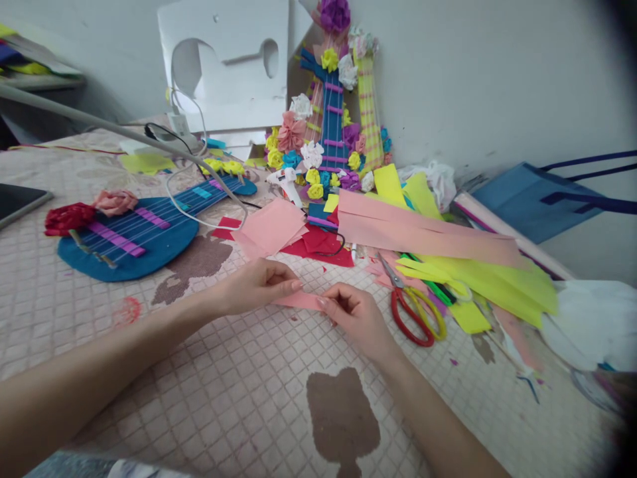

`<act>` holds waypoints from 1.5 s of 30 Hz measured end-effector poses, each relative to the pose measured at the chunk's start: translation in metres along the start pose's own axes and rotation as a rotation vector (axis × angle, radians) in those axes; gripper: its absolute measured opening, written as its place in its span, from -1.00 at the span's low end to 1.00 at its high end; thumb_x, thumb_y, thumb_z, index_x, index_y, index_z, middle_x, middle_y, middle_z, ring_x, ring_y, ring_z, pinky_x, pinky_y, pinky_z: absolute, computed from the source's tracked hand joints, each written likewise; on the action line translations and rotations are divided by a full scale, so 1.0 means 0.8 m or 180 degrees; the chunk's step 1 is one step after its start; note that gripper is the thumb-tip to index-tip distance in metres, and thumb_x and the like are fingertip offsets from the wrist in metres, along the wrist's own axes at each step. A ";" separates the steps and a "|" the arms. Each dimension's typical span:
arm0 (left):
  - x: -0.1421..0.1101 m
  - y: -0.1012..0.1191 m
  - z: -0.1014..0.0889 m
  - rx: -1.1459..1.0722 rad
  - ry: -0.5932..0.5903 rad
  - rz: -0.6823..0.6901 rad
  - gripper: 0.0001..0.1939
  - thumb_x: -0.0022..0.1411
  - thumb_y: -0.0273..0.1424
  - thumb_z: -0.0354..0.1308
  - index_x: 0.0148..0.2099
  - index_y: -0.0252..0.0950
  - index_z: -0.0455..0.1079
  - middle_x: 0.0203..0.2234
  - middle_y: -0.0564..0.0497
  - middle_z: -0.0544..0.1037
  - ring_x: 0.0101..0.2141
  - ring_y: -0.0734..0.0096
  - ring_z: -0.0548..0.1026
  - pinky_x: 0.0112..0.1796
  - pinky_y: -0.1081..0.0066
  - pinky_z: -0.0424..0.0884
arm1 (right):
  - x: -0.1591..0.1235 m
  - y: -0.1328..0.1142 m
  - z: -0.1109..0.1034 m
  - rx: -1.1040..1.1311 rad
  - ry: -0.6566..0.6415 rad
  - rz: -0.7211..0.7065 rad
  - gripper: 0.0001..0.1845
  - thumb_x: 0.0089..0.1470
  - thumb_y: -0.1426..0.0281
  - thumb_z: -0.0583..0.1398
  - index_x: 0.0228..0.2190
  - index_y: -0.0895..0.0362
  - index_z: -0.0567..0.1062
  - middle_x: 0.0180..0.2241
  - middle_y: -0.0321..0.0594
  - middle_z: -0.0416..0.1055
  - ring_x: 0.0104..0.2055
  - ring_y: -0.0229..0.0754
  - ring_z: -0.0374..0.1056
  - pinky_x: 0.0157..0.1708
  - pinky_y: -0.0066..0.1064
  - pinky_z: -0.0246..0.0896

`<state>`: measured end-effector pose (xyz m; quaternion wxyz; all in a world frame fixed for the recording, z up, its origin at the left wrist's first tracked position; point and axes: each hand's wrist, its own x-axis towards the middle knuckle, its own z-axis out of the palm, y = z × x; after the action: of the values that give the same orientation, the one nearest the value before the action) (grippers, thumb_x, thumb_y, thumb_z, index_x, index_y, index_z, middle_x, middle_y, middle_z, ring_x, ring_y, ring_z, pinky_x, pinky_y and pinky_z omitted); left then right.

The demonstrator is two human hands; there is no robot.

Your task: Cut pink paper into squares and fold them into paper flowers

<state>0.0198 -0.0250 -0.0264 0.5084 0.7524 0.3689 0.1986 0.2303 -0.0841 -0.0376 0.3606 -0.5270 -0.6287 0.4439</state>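
Note:
Between my two hands is a small folded strip of pink crepe paper [304, 301], low over the tablecloth. My left hand [261, 285] pinches its left part, thumb on top. At the right end, my right hand [351, 312] has it between thumb and fingertips, the other fingers curled. Just beyond my hands lies a stack of pink paper squares [273, 226], with red paper [318, 245] beside it. Scissors [415, 309] with one red and one yellow handle lie to the right of my right hand, blades partly apart.
At left lies a blue paper guitar [149, 229] with paper flowers. A white glue gun [287, 182] stands behind the squares, its cord trailing. Flower-covered instruments [333, 119] lean on the wall. Long pink sheets [423, 229] and yellow sheets [497, 285] cover the right side, near a blue bag [537, 199].

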 end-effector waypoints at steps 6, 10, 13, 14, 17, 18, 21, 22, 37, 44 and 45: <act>-0.002 0.001 0.020 -0.0194 -0.0073 -0.0045 -0.70 0.16 -0.21 0.15 -0.40 -0.37 0.45 -0.56 0.00 0.55 -0.50 0.49 0.49 -0.49 0.57 0.34 | -0.002 -0.004 0.007 -0.0069 -0.0134 -0.0061 -0.78 0.08 0.26 0.16 -0.47 0.14 0.45 -0.58 -0.36 0.23 -0.53 -0.33 0.10 -0.53 -0.47 -0.01; -0.001 0.000 0.016 -0.0533 -0.0065 -0.0269 -0.74 0.16 -0.25 0.15 -0.40 -0.38 0.42 -0.53 -0.02 0.58 -0.48 0.44 0.55 -0.45 0.52 0.43 | 0.001 0.002 -0.010 -0.0078 -0.0114 -0.0019 -0.75 0.10 0.23 0.15 -0.46 0.14 0.47 -0.59 -0.35 0.27 -0.56 -0.33 0.15 -0.56 -0.47 0.03; 0.000 -0.001 0.010 -0.0782 -0.0040 -0.0397 -0.74 0.13 -0.24 0.18 -0.42 -0.37 0.40 -0.50 -0.03 0.59 -0.44 0.41 0.57 -0.41 0.49 0.47 | 0.003 0.005 -0.019 -0.0013 0.0045 0.0064 -0.70 0.12 0.16 0.12 -0.44 0.14 0.45 -0.57 -0.32 0.32 -0.57 -0.33 0.18 -0.58 -0.47 0.06; 0.001 -0.002 0.010 -0.0808 -0.0032 -0.0413 -0.73 0.12 -0.23 0.18 -0.42 -0.37 0.40 -0.50 -0.03 0.60 -0.44 0.41 0.57 -0.41 0.49 0.48 | 0.003 0.005 -0.019 0.0025 0.0069 0.0078 -0.68 0.12 0.14 0.11 -0.40 0.14 0.46 -0.54 -0.30 0.34 -0.55 -0.32 0.20 -0.57 -0.48 0.08; 0.000 -0.001 0.013 -0.0682 -0.0015 -0.0353 -0.72 0.12 -0.22 0.19 -0.42 -0.37 0.42 -0.53 -0.01 0.58 -0.48 0.44 0.56 -0.44 0.51 0.45 | 0.002 0.000 -0.010 0.0102 -0.0062 0.0035 -0.68 0.07 0.13 0.17 -0.30 0.13 0.45 -0.43 -0.26 0.39 -0.44 -0.29 0.27 -0.49 -0.47 0.15; 0.000 -0.001 0.015 -0.0611 -0.0008 -0.0310 -0.72 0.12 -0.22 0.19 -0.42 -0.37 0.43 -0.54 -0.01 0.58 -0.48 0.44 0.55 -0.45 0.52 0.44 | 0.002 -0.001 -0.005 0.0107 -0.0139 0.0008 -0.69 0.05 0.14 0.19 -0.32 0.13 0.44 -0.42 -0.26 0.39 -0.42 -0.28 0.26 -0.47 -0.47 0.16; -0.001 -0.001 0.020 -0.0460 -0.0045 -0.0254 -0.73 0.10 -0.22 0.21 -0.40 -0.37 0.45 -0.53 -0.02 0.58 -0.48 0.43 0.54 -0.45 0.52 0.43 | 0.002 -0.003 0.004 0.0049 -0.0113 0.0004 -0.74 0.06 0.18 0.18 -0.45 0.13 0.41 -0.55 -0.35 0.27 -0.51 -0.32 0.16 -0.53 -0.48 0.06; 0.000 -0.002 0.020 -0.0445 -0.0088 -0.0277 -0.74 0.09 -0.23 0.21 -0.39 -0.36 0.46 -0.51 -0.02 0.59 -0.47 0.42 0.55 -0.44 0.52 0.43 | 0.002 -0.002 0.004 0.0017 -0.0046 0.0015 -0.75 0.06 0.20 0.18 -0.48 0.13 0.40 -0.58 -0.38 0.22 -0.53 -0.33 0.12 -0.55 -0.48 0.02; 0.009 -0.006 -0.009 -0.0419 0.0210 -0.0252 -0.69 0.14 -0.21 0.14 -0.20 -0.38 0.42 -0.33 -0.08 0.58 -0.34 0.41 0.52 -0.29 0.43 0.42 | 0.002 0.015 -0.031 -0.0113 0.0262 -0.0066 -0.79 0.09 0.26 0.17 -0.45 0.14 0.41 -0.56 -0.36 0.31 -0.55 -0.34 0.14 -0.55 -0.49 0.02; 0.033 0.017 0.014 0.0093 -0.0009 0.0114 -0.75 0.12 -0.25 0.12 -0.40 -0.36 0.41 -0.56 0.06 0.45 -0.51 0.54 0.35 -0.50 0.54 0.23 | 0.002 0.012 -0.036 -0.0042 0.0241 -0.0157 -0.76 0.06 0.23 0.18 -0.47 0.15 0.41 -0.58 -0.36 0.30 -0.56 -0.34 0.17 -0.55 -0.49 0.05; 0.036 0.015 0.013 -0.0006 -0.0082 0.0045 -0.74 0.11 -0.25 0.13 -0.43 -0.36 0.40 -0.59 0.08 0.41 -0.54 0.56 0.32 -0.52 0.55 0.21 | 0.002 0.011 -0.039 -0.0037 0.0250 -0.0167 -0.77 0.06 0.23 0.18 -0.47 0.14 0.41 -0.57 -0.35 0.32 -0.55 -0.33 0.18 -0.54 -0.48 0.07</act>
<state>0.0495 -0.0120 -0.0219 0.5124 0.7569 0.3568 0.1928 0.2622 -0.0769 -0.0354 0.3935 -0.5295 -0.6302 0.4096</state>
